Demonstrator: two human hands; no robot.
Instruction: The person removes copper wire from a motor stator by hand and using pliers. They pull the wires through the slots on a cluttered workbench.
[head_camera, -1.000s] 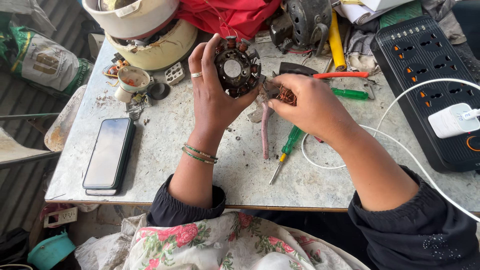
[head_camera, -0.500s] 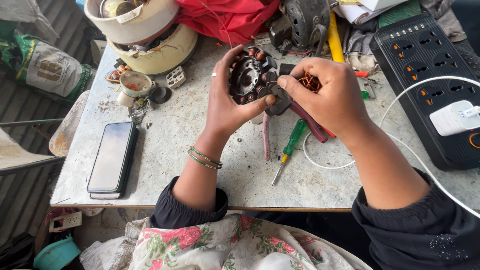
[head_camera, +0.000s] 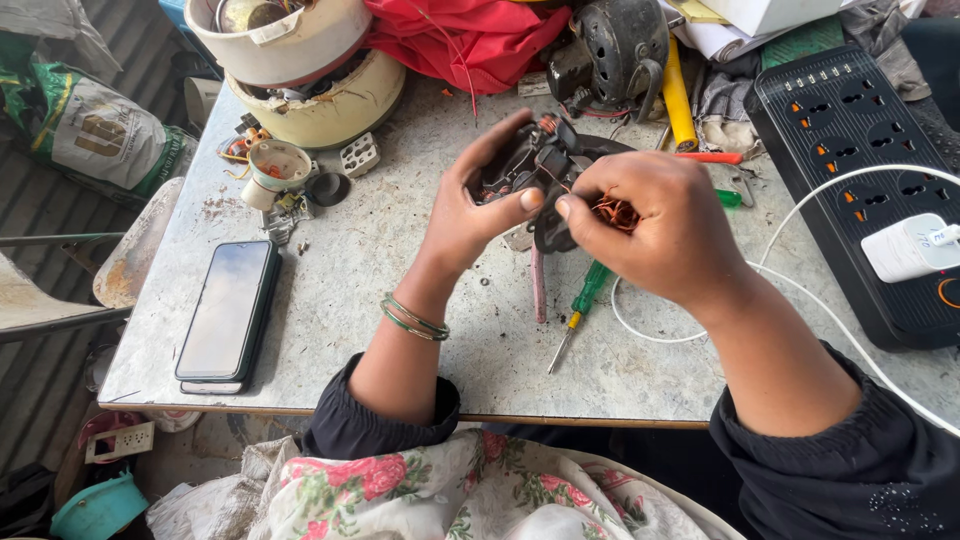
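Head view: motor stator (head_camera: 525, 165) clamped between left hand (head_camera: 470, 205) and right hand (head_camera: 660, 225) fingers.

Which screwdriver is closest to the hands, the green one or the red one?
The green-handled screwdriver. It lies on the table just under the right hand, tip pointing toward the person. The red-handled tool lies farther back, beside the black power strip.

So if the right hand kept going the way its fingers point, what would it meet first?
The right hand points leftward; its fingertips already touch the dark motor part, with the left hand just behind it. Depth is hard to judge.
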